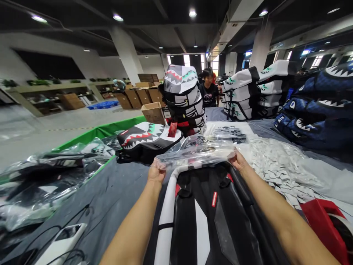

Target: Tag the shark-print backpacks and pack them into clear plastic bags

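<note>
a tall stack of patterned backpacks [183, 97] stands on the grey-covered table [110, 198], with one grey shark-mouth backpack [146, 138] lying just beside it and an open cardboard box [153, 112] behind. to the right are two stacks of white-topped backpacks [241, 90] and a pile of navy backpacks [317, 110]. small white pieces [278, 162] lie heaped near a red tape dispenser [321, 224]. at the left, plastic-wrapped goods [55, 180] lie by a green sheet [100, 131]; a white device [63, 244] sits among black cables [86, 209]. a person in a black shirt [210, 95] is beyond the table, and a blue bundle [103, 105] lies on the floor near brown cartons [135, 98].
</note>
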A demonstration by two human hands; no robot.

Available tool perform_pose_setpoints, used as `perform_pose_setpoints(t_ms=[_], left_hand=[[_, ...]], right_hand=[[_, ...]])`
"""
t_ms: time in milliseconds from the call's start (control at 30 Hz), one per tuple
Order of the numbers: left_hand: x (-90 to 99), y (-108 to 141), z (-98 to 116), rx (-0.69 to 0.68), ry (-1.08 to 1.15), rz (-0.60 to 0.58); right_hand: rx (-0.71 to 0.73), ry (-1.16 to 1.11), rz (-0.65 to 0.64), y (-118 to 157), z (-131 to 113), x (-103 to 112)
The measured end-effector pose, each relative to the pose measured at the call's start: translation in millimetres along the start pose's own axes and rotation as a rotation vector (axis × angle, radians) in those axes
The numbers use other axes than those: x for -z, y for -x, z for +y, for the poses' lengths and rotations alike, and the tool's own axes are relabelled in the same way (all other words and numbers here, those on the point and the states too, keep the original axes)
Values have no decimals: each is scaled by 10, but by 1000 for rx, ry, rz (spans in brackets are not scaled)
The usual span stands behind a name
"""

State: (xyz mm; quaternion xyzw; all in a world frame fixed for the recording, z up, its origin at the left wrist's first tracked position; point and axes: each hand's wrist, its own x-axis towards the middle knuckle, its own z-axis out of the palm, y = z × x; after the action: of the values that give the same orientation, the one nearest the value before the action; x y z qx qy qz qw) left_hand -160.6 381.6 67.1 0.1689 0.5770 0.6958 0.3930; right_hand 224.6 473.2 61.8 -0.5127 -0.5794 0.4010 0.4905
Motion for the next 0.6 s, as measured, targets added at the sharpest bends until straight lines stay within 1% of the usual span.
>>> perform_pose_setpoints(t_ms=[67, 133, 200, 267, 300, 333, 367, 467, 533, 600], left_hand=[[154, 17, -14, -120, -159, -88], [302, 46, -26, -185, -280, -196], [428, 81, -66, -266, -405, -346], [512, 125, -171, -394, -603, -525], [533, 152, -250, -448, -704, -594], [541, 182, -341, -482, -786, -635], [537, 216, -437, -488, -833, -638], [486, 335, -668, -415, -805, -510], [451, 436, -719, -370, -764, -417], [439, 570, -694, -323, -706, -329]], right_hand=[[81, 34, -91, -60, -11, 15], [161, 112, -206, -82, -24, 146], [223, 209, -332, -64, -29, 321], [255, 297, -429, 12, 3, 450], [261, 333, -455, 77, 42, 479], [264, 365, -464, 160, 97, 483], [266, 392, -457, 259, 165, 464], [268, 455, -354, 601, 381, 340], [269, 485, -249, 816, 465, 271], [282, 519, -126, 998, 475, 251]])
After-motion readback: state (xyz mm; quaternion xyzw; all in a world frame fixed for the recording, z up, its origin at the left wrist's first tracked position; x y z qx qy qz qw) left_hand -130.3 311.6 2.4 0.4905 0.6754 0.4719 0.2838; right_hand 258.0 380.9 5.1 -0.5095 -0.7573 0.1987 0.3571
